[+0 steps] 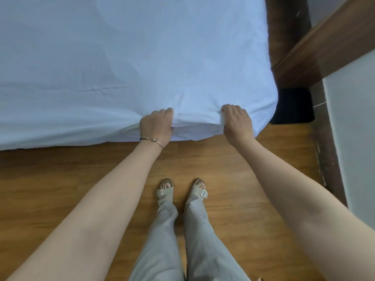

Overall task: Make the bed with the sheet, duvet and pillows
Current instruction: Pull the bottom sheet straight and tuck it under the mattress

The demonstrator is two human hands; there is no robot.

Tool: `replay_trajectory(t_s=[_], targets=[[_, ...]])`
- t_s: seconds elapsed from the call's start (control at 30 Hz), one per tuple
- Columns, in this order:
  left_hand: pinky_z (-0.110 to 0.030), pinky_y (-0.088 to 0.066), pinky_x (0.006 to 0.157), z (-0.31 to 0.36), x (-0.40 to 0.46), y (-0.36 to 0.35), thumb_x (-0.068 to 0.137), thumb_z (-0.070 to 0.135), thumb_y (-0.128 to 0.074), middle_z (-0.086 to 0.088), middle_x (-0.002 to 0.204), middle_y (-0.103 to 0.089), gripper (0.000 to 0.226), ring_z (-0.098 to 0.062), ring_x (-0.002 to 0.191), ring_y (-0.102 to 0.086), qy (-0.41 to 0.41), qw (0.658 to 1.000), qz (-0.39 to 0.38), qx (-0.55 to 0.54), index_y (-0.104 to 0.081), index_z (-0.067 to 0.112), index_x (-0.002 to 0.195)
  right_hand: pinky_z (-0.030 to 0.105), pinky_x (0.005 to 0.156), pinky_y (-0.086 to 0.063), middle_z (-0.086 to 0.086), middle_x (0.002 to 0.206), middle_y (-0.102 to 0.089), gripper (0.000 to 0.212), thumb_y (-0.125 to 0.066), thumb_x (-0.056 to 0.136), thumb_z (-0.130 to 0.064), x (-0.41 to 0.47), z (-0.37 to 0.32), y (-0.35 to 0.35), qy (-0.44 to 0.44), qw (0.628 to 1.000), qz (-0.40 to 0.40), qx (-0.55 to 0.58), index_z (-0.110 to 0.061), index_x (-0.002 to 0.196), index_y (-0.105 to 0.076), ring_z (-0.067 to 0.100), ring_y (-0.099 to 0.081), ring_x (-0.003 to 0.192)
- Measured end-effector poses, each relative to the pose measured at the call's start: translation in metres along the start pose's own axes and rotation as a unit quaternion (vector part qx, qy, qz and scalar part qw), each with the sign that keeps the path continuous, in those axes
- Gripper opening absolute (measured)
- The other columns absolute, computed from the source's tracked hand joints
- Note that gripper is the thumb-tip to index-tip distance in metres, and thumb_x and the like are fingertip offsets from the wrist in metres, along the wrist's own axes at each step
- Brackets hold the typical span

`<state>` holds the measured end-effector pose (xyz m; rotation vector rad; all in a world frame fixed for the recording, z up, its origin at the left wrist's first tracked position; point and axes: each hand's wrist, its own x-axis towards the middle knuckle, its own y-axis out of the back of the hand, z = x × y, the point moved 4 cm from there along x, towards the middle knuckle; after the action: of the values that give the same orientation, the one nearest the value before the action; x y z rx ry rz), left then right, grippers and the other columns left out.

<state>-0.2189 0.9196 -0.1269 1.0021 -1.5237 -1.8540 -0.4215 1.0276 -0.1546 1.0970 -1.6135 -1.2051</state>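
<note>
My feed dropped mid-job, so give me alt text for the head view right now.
Both hands grip the edge of a white sheet at the bed's near side, by its right corner: left hand with a bracelet, right hand beside it. Below are a wooden floor, grey trousers and sandals.

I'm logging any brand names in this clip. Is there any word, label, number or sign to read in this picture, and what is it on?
None: no text can be read anywhere in the picture.
The white sheet, gripped at its edge by the left hand and the right hand, is plain.
The sandals' buckles and the bracelet show no lettering.
</note>
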Motion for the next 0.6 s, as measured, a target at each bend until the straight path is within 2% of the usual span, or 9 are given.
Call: replay_trajectory(t_s=[0.07, 0.17, 0.27, 0.37, 0.43, 0.5, 0.53, 0.57, 0.6], targets=[[-0.022, -0.015, 0.048, -0.001, 0.001, 0.006, 0.066, -0.012, -0.056, -0.009, 0.068, -0.052, 0.029, -0.030, 0.062, -0.055, 0.008, 0.999, 0.030, -0.028, -0.056, 0.007, 0.087, 0.038, 0.055, -0.043, 0.016, 0.078, -0.054, 0.049, -0.049, 0.049, 0.022, 0.005, 0.004, 0.019, 0.041, 0.999, -0.018, -0.001, 0.002, 0.093, -0.057, 0.034, -0.051, 0.068], [-0.016, -0.013, 0.044, -0.002, -0.008, 0.014, 0.039, -0.022, -0.060, -0.007, 0.058, -0.045, 0.046, -0.026, 0.043, -0.045, -0.087, 0.992, 0.085, -0.020, -0.057, 0.006, 0.075, 0.036, 0.050, -0.037, 0.017, 0.077, -0.051, 0.046, -0.052, 0.046, 0.022, 0.006, 0.004, 0.038, 0.092, 0.995, -0.029, -0.030, 0.002, 0.087, -0.057, 0.033, -0.048, 0.065], [-0.020, -0.024, 0.040, -0.007, -0.022, 0.015, 0.039, -0.024, -0.058, -0.007, 0.068, -0.048, 0.052, -0.026, 0.052, -0.046, -0.156, 0.977, 0.142, -0.004, -0.062, 0.008, 0.080, 0.037, 0.052, -0.041, 0.015, 0.076, -0.053, 0.037, -0.052, 0.053, 0.014, -0.014, 0.001, 0.042, 0.089, 0.994, -0.041, -0.050, 0.001, 0.086, -0.059, 0.033, -0.049, 0.065], [-0.031, -0.044, 0.051, -0.009, -0.036, 0.014, 0.052, -0.020, -0.060, -0.008, 0.077, -0.054, 0.054, -0.029, 0.066, -0.053, -0.177, 0.975, 0.124, -0.057, -0.069, 0.012, 0.094, 0.035, 0.053, -0.041, 0.013, 0.077, -0.058, 0.040, -0.030, 0.064, 0.002, -0.046, 0.006, 0.047, 0.067, 0.996, -0.040, -0.039, -0.001, 0.085, -0.064, 0.035, -0.055, 0.069], [-0.038, -0.050, 0.068, -0.007, -0.045, -0.001, 0.064, -0.011, -0.058, -0.005, 0.093, -0.057, 0.056, -0.031, 0.083, -0.056, -0.150, 0.983, 0.015, -0.106, -0.068, 0.021, 0.108, 0.035, 0.052, -0.044, 0.013, 0.077, -0.060, 0.033, -0.037, 0.067, 0.006, -0.067, 0.012, 0.050, 0.035, 0.994, -0.099, -0.043, -0.003, 0.081, -0.065, 0.036, -0.059, 0.072], [-0.037, -0.047, 0.085, -0.001, -0.062, -0.025, 0.080, 0.004, -0.050, 0.002, 0.115, -0.053, 0.050, -0.024, 0.105, -0.054, -0.104, 0.963, -0.220, -0.114, -0.060, 0.033, 0.120, 0.036, 0.070, -0.050, 0.008, 0.096, -0.063, 0.030, -0.051, 0.078, 0.004, -0.088, 0.028, 0.043, -0.030, 0.961, -0.263, -0.085, -0.013, 0.095, -0.069, 0.033, -0.061, 0.093], [-0.035, -0.045, 0.089, 0.005, -0.070, -0.034, 0.084, 0.013, -0.048, 0.006, 0.122, -0.049, 0.045, -0.020, 0.112, -0.052, -0.106, 0.946, -0.293, -0.086, -0.058, 0.037, 0.122, 0.033, 0.081, -0.046, 0.004, 0.111, -0.061, 0.034, -0.052, 0.084, -0.002, -0.100, 0.039, 0.037, -0.070, 0.935, -0.335, -0.093, -0.021, 0.107, -0.068, 0.027, -0.057, 0.107], [-0.035, -0.044, 0.091, 0.009, -0.077, -0.041, 0.087, 0.019, -0.047, 0.008, 0.125, -0.047, 0.041, -0.017, 0.115, -0.050, -0.111, 0.941, -0.314, -0.066, -0.057, 0.037, 0.123, 0.032, 0.087, -0.043, 0.001, 0.123, -0.057, 0.038, -0.051, 0.087, -0.007, -0.109, 0.048, 0.035, -0.114, 0.908, -0.393, -0.089, -0.026, 0.118, -0.064, 0.022, -0.050, 0.118], [-0.034, -0.044, 0.092, 0.012, -0.080, -0.046, 0.088, 0.024, -0.047, 0.008, 0.126, -0.047, 0.039, -0.016, 0.117, -0.048, -0.102, 0.945, -0.301, -0.073, -0.056, 0.035, 0.123, 0.033, 0.089, -0.042, -0.001, 0.131, -0.052, 0.042, -0.050, 0.089, -0.009, -0.113, 0.055, 0.035, -0.154, 0.899, -0.406, -0.058, -0.027, 0.126, -0.059, 0.020, -0.045, 0.125]])
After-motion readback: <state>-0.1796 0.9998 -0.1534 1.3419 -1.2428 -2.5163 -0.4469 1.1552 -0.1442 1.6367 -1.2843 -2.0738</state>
